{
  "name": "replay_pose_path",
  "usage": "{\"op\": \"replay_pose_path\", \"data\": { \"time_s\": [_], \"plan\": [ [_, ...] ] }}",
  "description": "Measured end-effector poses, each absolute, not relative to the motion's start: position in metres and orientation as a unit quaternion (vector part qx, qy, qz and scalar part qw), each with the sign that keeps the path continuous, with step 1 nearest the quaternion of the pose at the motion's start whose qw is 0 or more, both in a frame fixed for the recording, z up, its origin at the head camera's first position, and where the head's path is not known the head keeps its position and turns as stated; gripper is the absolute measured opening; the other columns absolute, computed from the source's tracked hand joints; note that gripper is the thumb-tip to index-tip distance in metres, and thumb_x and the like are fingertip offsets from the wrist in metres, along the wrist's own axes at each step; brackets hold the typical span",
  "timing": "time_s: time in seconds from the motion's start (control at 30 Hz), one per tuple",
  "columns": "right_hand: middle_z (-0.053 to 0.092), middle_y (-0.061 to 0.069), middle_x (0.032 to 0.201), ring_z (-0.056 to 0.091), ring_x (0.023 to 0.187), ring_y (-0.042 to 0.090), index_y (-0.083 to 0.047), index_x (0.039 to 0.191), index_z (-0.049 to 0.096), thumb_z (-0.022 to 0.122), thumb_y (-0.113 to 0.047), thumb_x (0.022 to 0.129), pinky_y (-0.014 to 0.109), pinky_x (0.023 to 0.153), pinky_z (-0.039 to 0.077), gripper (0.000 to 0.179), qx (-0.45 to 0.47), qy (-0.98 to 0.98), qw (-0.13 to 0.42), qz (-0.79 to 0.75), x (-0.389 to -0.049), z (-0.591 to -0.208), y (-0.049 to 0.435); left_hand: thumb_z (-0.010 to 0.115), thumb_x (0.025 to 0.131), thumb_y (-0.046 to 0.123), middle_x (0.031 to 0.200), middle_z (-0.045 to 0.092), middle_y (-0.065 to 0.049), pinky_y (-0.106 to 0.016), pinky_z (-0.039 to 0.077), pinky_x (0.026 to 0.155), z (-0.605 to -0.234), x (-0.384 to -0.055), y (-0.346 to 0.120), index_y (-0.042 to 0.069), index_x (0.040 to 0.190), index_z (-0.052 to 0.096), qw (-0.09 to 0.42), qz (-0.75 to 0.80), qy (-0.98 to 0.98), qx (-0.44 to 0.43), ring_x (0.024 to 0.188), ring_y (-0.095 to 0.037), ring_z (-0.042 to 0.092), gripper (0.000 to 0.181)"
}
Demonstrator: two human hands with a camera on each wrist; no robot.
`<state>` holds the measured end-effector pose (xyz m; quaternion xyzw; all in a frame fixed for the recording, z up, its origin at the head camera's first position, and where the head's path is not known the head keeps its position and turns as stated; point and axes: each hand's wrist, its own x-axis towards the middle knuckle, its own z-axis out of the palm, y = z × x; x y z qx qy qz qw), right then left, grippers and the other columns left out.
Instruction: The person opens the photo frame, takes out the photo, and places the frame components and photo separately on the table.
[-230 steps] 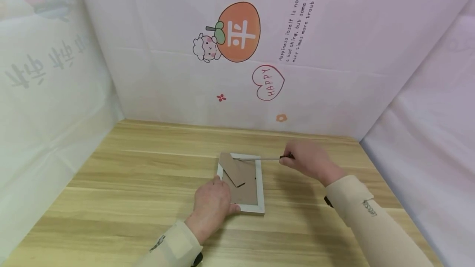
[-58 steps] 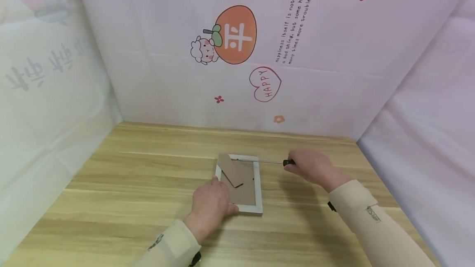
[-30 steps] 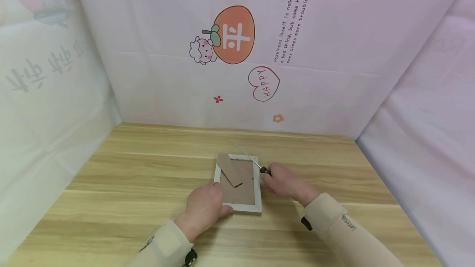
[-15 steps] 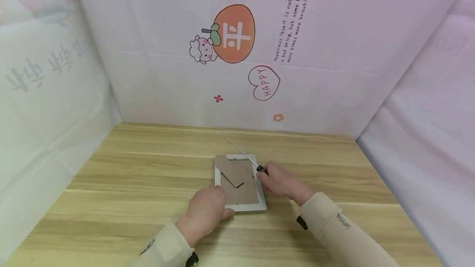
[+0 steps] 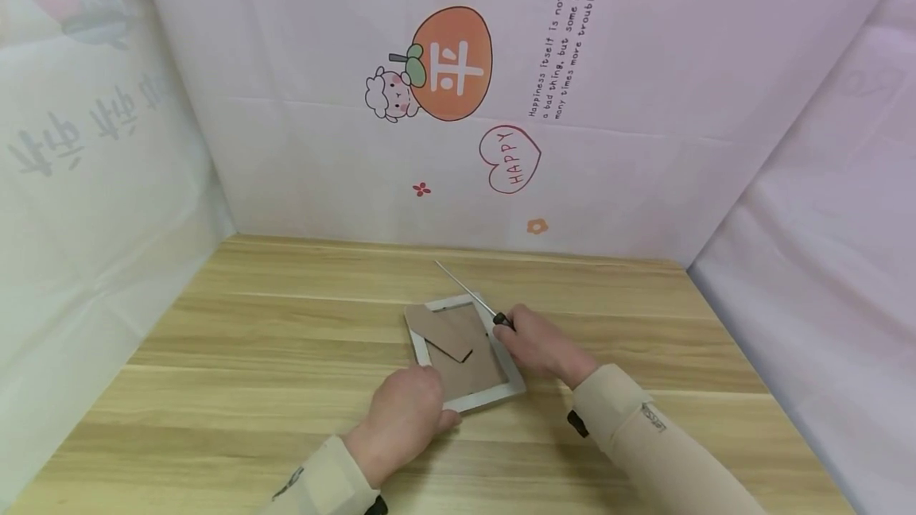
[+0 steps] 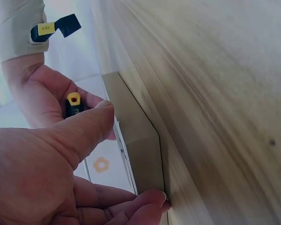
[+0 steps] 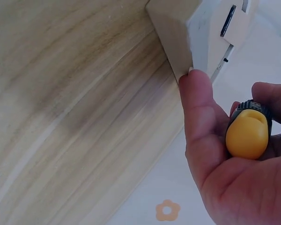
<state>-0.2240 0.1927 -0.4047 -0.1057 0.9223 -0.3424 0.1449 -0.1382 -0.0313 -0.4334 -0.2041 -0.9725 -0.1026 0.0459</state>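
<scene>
A picture frame (image 5: 475, 401) with a white border lies back side up, turned at an angle. Its brown backing board (image 5: 468, 376) carries a slanted easel stand (image 5: 447, 332) and small dark tabs at the opening's edges. My left hand (image 5: 401, 420) grips the near left corner, thumb and fingers on two sides of it. In my right hand (image 5: 544, 344) is a screwdriver (image 5: 461, 284), its long thin shaft pointing away to the far left over the frame. The yellow end of the handle (image 7: 247, 136) shows in the right wrist view, where an outer finger touches the frame's side.
The wooden tabletop (image 5: 236, 356) extends around the frame on all sides. Behind it stands a printed white cloth (image 5: 322, 173), and more cloth hangs at left and right.
The screwdriver has come away from the frame's far inner edge, and my right hand has moved left to the frame's right side. Both hands have since turned the frame counterclockwise.
</scene>
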Motion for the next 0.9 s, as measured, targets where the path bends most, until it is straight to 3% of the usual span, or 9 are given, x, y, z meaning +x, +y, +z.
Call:
{"op": "replay_pose_path", "data": {
  "time_s": [0.27,0.53,0.73,0.9],
  "plan": [
    [0.044,-0.001,0.068,0.040,0.059,0.014,-0.008,0.084,0.049,0.051,-0.021,0.107,0.027,0.053,0.035,0.026,-0.089,0.940,0.118,-0.309,-0.231,-0.407,0.191,0.086,0.079,0.047,0.066,0.055,0.001,-0.031,0.050,0.050,-0.434,-0.136,-0.028,0.011,0.070,0.056,0.050,-0.110,-0.967,-0.223,0.058,-0.015,0.056,0.048],
    [0.040,-0.001,0.067,0.039,0.059,0.014,-0.009,0.080,0.046,0.050,-0.022,0.106,0.027,0.054,0.034,0.030,-0.086,0.939,0.114,-0.314,-0.236,-0.409,0.195,0.086,0.079,0.042,0.063,0.056,0.001,-0.032,0.048,0.046,-0.428,-0.139,-0.030,0.011,0.069,0.058,0.041,-0.114,-0.969,-0.214,0.056,-0.015,0.055,0.043],
    [0.049,0.007,0.081,0.048,0.071,0.019,-0.003,0.095,0.050,0.051,-0.022,0.106,0.030,0.061,0.041,0.022,-0.072,0.943,0.113,-0.303,-0.230,-0.408,0.202,0.088,0.082,0.033,0.069,0.061,-0.002,-0.032,0.052,0.051,-0.419,-0.153,-0.040,0.007,0.077,0.067,0.029,-0.103,-0.974,-0.199,0.060,-0.016,0.058,0.034],
    [0.047,0.003,0.072,0.045,0.064,0.017,-0.006,0.087,0.049,0.051,-0.021,0.105,0.030,0.058,0.039,0.024,-0.077,0.943,0.110,-0.306,-0.225,-0.409,0.208,0.093,0.076,0.024,0.078,0.065,-0.007,-0.036,0.055,0.054,-0.420,-0.169,-0.049,0.005,0.083,0.066,0.048,-0.102,-0.977,-0.182,0.068,-0.022,0.062,0.033]
  ]
}}
